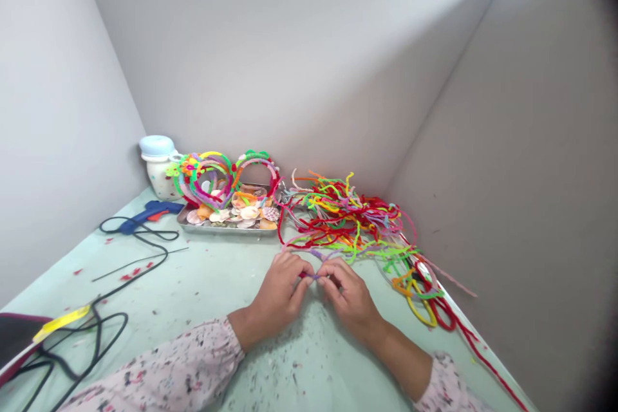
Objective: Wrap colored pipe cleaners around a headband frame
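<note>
Near the middle of the table, my left hand (288, 283) and my right hand (348, 296) meet almost fingertip to fingertip. Both pinch a short purple pipe cleaner (315, 276), with a bit of dark red showing by the left fingers. Most of it is hidden behind my fingers. Just beyond my knuckles a thin purple and pink arc (316, 253) curves across; whether it joins the piece I hold, I cannot tell. Behind my right hand spreads a tangled heap of pipe cleaners (347, 212) in red, yellow, green and pink.
A metal tray (226, 230) of seashells (248, 212) stands at the back, with colourful pipe-cleaner hoops (207, 177) on it. To its left are a white jar (161, 170) with a blue lid and a blue glue gun (145, 215). A black cord (99, 322) winds down the left side.
</note>
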Motion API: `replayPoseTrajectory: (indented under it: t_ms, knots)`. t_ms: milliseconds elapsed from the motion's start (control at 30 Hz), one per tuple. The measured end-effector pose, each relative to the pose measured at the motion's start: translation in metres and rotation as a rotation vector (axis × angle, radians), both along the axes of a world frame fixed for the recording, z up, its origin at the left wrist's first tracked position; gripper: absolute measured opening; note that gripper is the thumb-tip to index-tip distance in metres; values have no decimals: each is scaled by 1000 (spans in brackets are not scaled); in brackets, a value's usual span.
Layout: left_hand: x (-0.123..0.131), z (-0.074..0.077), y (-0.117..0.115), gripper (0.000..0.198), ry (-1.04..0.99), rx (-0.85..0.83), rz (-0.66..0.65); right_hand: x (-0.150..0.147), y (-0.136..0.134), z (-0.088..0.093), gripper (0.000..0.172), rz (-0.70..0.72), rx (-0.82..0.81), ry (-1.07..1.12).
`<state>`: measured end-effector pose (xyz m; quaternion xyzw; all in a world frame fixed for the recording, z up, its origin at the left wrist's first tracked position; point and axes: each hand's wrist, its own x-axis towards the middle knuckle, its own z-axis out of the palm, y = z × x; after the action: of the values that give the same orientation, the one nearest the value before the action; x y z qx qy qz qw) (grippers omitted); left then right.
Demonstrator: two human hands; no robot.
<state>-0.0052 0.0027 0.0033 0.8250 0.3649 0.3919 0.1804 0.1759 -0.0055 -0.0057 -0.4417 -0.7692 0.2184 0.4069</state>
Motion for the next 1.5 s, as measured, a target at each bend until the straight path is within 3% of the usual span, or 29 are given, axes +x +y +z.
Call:
replayPoseTrajectory:
  t_ms: [467,1200,1500]
  knots:
    - [-1,-4,6,13,-6,22,23,4,8,-13,15,-22,-36,116]
    - [0,-5,6,16,37,45,4,0,3,1,18,37,-44,-21]
    - [-1,-6,9,15,48,65,22,-1,4,-5,16,23,-144,89]
